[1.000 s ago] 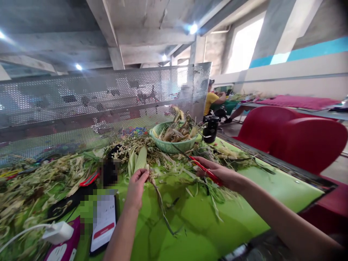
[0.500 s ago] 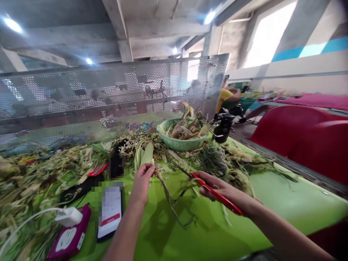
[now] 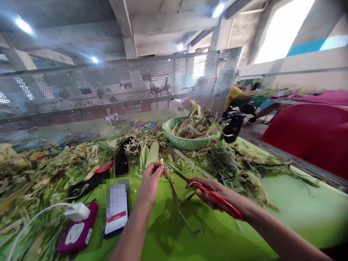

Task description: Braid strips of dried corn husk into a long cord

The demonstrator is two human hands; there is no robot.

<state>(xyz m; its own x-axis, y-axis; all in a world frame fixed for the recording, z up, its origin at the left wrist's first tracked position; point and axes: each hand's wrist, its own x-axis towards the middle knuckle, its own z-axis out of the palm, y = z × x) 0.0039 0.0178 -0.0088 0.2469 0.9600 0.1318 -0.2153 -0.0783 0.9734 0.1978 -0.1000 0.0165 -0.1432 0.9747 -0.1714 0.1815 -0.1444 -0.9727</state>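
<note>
Pinched in my left hand (image 3: pixel 152 181) is a braided strip of dried corn husk (image 3: pixel 173 188), its loose dark tail hanging over the green table (image 3: pixel 163 243). My right hand (image 3: pixel 210 194) is wrapped round red-handled scissors (image 3: pixel 214 198). Their blades point left and their tips reach the top of the husk strip, beside my left fingertips. Whether the blades touch the strip I cannot tell. Just behind my left hand lie broad pale green husk leaves (image 3: pixel 152 153).
A green basket (image 3: pixel 187 144) of dried husks stands at the back, a black container (image 3: pixel 233 127) right of it. Husk scraps (image 3: pixel 16 195) heap on the left. A phone (image 3: pixel 116 206) and a purple power bank (image 3: pixel 77 232) lie front left. A red chair (image 3: pixel 310 134) is at right; a person in yellow (image 3: pixel 235 93) sits beyond.
The scissors' tips have come to the husk strip at my left fingertips; before, they were a little apart from it. The whole view has shifted, so things appear further right.
</note>
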